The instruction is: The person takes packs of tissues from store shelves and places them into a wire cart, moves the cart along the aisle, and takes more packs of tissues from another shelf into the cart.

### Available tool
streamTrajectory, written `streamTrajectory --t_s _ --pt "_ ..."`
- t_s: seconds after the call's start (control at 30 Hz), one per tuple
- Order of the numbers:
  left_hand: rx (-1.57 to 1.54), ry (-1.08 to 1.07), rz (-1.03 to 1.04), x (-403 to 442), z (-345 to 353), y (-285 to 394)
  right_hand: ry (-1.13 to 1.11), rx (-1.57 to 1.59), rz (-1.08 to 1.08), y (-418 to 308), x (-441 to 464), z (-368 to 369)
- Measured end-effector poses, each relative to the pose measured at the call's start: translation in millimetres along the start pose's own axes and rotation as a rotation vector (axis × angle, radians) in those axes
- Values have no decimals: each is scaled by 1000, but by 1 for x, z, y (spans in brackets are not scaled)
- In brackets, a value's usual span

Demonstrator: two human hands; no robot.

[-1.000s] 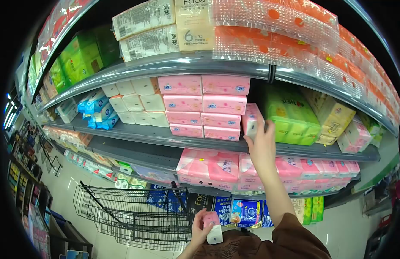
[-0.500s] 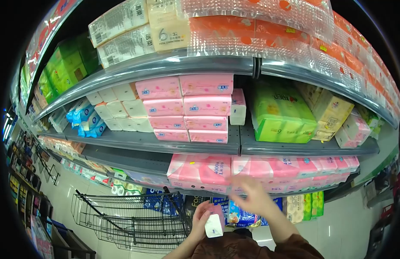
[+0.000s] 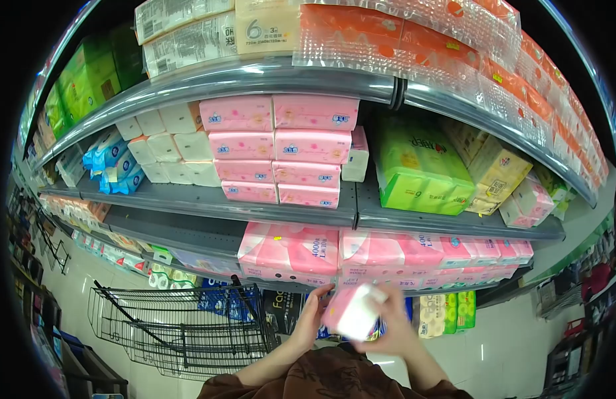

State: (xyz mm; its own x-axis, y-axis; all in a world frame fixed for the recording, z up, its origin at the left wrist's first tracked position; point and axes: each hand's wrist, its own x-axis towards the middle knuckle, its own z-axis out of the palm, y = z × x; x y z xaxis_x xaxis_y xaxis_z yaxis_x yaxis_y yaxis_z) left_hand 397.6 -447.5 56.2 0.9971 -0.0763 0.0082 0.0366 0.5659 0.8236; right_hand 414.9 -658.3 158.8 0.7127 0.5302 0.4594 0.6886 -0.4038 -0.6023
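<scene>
A pink and white tissue pack [image 3: 353, 312] is between my hands, low in front of my body, its white end blurred. My right hand [image 3: 391, 322] grips its right side. My left hand [image 3: 310, 319] is at the pack's left edge, fingers pointing up; whether it presses on the pack is unclear. Beyond them, pink tissue packs [image 3: 309, 145] stand stacked on the middle shelf, with one more pink and white pack [image 3: 355, 163] set back at the stack's right side.
A black wire cart [image 3: 182, 329] stands at the lower left. The shelf edge [image 3: 288, 216] runs across ahead. Green packs [image 3: 424, 173] sit right of the pink stack, white packs [image 3: 165, 147] left of it. Large pink packages [image 3: 288, 249] lie on the shelf below.
My right hand has come down from the shelf and now holds the pack. My left hand has shifted to the pack's left edge. The view has moved slightly.
</scene>
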Motion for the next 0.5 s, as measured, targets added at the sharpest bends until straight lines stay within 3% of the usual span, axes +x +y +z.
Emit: streamTrajectory --t_s 0.1,0.17,0.27,0.5 --pt "73 51 -5 -1 -20 -11 496 38 -59 11 44 -24" --pt "84 45 -57 -8 -28 -12 616 -137 -136 23 77 -37" --pt "92 106 -122 -31 -38 -23 777 48 -80 41 122 -15" --pt "118 244 -151 -60 -57 -30 932 -185 -138 60 150 38"
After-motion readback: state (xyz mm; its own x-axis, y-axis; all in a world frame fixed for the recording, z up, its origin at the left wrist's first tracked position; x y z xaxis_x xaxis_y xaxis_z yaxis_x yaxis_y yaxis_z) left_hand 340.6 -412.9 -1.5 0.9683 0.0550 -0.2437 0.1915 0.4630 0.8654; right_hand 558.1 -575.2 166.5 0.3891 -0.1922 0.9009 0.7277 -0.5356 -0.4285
